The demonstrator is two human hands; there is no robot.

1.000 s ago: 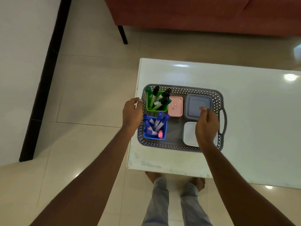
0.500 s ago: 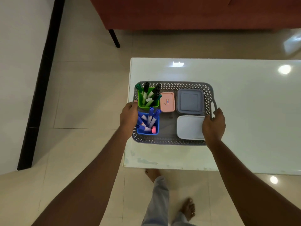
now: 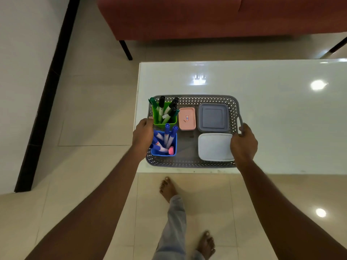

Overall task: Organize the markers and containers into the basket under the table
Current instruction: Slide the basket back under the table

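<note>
A grey perforated basket rests at the near left corner of the white table. Inside it stand a green cup with green and black markers, a blue cup with blue markers, a small pink container, a grey lidded container and a white lidded container. My left hand grips the basket's left handle. My right hand grips its right handle.
A red sofa with dark legs stands behind the table. A white wall with a black skirting strip runs along the left. Tiled floor and my bare feet lie in front of the table edge.
My right hand left the grey container's lid and took the basket's right handle. My left hand closed on the left handle. My feet have stepped back from the table.
</note>
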